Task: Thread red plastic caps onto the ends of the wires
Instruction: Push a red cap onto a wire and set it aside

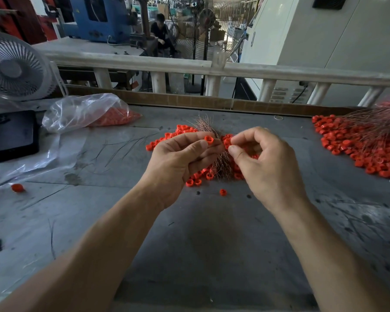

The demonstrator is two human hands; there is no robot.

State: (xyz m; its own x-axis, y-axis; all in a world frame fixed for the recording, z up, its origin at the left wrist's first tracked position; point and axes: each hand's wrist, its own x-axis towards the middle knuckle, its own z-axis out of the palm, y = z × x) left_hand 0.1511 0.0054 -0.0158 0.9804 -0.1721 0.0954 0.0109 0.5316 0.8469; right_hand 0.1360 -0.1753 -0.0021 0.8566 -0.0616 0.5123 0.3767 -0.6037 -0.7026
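My left hand [180, 163] pinches a red plastic cap [209, 139] between thumb and forefinger, and its lower fingers curl round a bundle of thin copper-coloured wires [221, 163]. The wire tips fan out above the hand [203, 124]. My right hand [263, 163] is close beside it, thumb and forefinger pinched together near the cap; a single wire between them is too thin to make out. Loose red caps [178, 131] lie scattered on the grey table under both hands.
A clear bag of red caps [86, 113] lies at the back left, with a black phone [14, 136] and a white fan [16, 68] beside it. A heap of capped wires [365, 143] is at the right. Stray caps [17, 188] [222, 192] sit on the table.
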